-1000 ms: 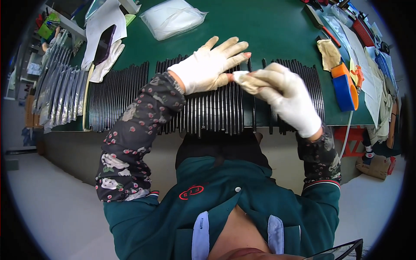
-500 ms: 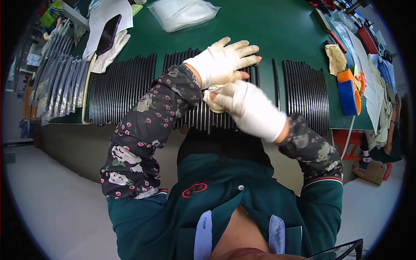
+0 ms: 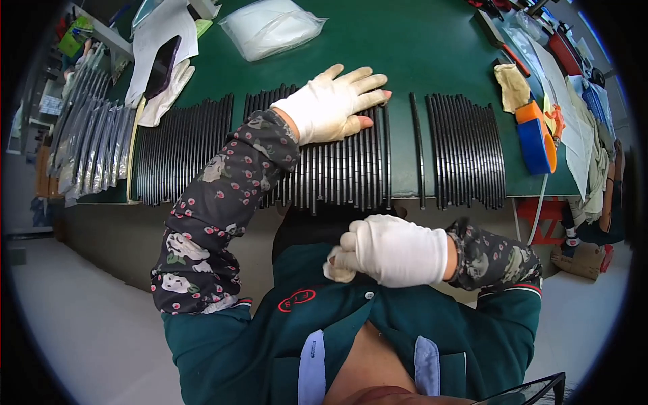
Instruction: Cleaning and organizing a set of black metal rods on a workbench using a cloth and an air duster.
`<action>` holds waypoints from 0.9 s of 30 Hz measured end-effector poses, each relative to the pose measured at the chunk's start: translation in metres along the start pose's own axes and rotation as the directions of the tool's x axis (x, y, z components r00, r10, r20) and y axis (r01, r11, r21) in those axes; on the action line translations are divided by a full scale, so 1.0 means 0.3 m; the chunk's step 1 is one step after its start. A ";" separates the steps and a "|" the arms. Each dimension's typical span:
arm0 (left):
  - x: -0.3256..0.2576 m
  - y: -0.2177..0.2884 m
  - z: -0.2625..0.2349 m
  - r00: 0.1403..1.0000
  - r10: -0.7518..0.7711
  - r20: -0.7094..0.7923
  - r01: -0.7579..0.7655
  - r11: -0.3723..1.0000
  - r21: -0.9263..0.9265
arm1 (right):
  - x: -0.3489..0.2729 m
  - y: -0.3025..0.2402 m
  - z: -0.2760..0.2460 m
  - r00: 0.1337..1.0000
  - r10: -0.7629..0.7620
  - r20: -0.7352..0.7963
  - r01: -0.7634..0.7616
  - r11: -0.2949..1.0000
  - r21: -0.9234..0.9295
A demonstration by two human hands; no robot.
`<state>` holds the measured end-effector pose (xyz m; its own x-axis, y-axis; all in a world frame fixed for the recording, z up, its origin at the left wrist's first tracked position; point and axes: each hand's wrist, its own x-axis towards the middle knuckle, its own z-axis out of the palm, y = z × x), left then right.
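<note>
Lying side by side on a green table, the middle row of black rods runs up and down, lower ends at the table's near edge. Across its upper part rests the gloved left hand, palm down, fingers extended and loosely spread, gripping nothing visible. Below the table edge, in front of the person's torso, the gloved right hand is curled, its fingers pinching a small pale wad, apparently cloth. Just right of the middle row lies a lone rod, then a right-hand row; a left-hand row lies beyond the left sleeve. Farther out are plastic-sleeved bundles, a phone near an empty glove, a clear bag with white contents, a tan cloth and an orange-and-blue ring-shaped object.
</note>
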<state>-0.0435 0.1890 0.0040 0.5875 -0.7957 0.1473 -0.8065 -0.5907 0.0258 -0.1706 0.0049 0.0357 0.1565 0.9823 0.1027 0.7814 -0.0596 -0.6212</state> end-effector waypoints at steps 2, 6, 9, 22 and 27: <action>-0.013 0.002 -0.010 1.000 0.016 -0.024 -0.015 0.998 0.056 | -0.044 -0.016 -0.073 0.974 0.068 -0.214 -0.068 0.998 0.008; 0.074 0.055 -0.066 0.977 0.133 -0.165 -0.137 0.991 -0.012 | -0.220 0.011 -0.221 0.690 0.241 -0.683 -0.309 0.951 0.023; 0.214 0.151 -0.080 0.959 0.225 -0.174 -0.241 0.967 -0.078 | -0.314 -0.046 -0.258 0.129 0.612 -0.781 -0.297 0.775 0.558; 0.163 0.184 -0.012 0.945 0.324 0.049 -0.315 0.940 -0.133 | -0.418 0.009 -0.245 0.124 0.617 -0.777 -0.302 0.769 0.563; 0.097 0.085 -0.063 0.969 0.247 -0.025 -0.248 0.969 -0.019 | -0.355 0.026 -0.267 0.333 0.558 -0.760 -0.365 0.819 0.442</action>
<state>-0.0483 0.1533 0.0276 0.3681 -0.9134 0.1737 -0.9280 -0.3726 0.0072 -0.1326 -0.1146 0.0821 0.9474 0.1587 0.2779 0.3161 -0.3285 -0.8900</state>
